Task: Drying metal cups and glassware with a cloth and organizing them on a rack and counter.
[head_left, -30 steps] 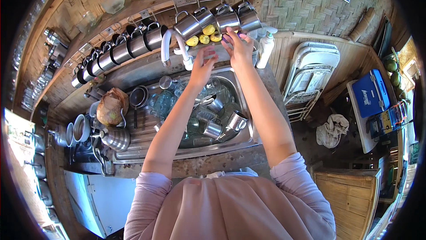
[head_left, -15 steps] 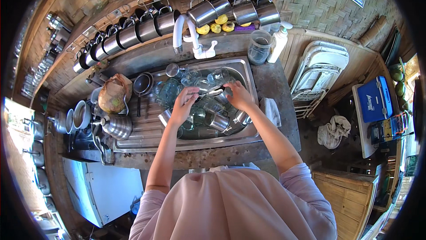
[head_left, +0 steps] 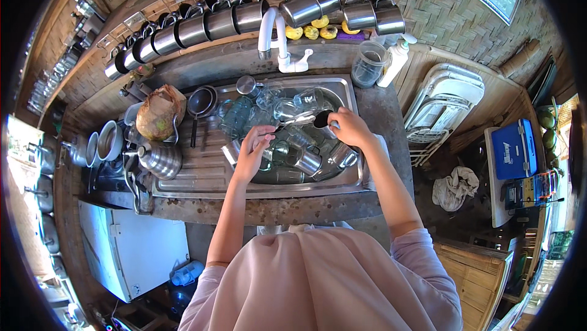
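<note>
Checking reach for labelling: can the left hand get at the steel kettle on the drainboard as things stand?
Probably yes. The left hand is at the sink's left side, and the steel kettle stands on the drainboard just to its left, with bare ribbed steel between them. The coconut sits behind the kettle, off that line.

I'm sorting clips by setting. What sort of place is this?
Probably a rustic cafe or drinks-stall wash-up corner: a steel sink packed with glasses and cups, metal mugs hung in a row above, and woven bamboo walls.

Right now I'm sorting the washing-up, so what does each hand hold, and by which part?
The right hand grips a small dark-mouthed cup by its side. The left hand touches the sink's glassware; its hold cannot be told.
</note>
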Motion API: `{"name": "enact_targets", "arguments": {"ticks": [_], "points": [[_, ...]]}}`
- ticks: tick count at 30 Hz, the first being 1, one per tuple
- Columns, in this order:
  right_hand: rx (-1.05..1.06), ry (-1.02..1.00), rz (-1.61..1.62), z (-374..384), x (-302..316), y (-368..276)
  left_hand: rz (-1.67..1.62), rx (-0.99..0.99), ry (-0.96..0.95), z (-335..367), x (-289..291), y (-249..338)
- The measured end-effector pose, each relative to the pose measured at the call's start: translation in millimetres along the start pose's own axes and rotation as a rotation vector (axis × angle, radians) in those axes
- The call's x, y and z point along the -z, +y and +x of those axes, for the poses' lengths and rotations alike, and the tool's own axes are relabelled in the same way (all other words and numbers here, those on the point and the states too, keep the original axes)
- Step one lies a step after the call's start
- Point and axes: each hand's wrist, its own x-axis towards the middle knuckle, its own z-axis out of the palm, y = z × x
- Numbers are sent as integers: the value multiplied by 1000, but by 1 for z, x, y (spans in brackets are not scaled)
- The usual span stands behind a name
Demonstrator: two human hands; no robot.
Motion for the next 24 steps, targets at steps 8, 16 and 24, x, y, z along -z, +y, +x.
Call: {"name": "enact_targets", "arguments": {"ticks": [8, 16, 24], "points": [[-55, 31, 995, -19, 31, -16, -34, 28, 50, -1, 5, 3], [-294, 1, 2449, -25, -4, -12, -43, 44, 15, 0, -2, 5], [-141, -147, 1920, -49, 1, -31, -175, 158, -52, 5, -19, 4]]}}
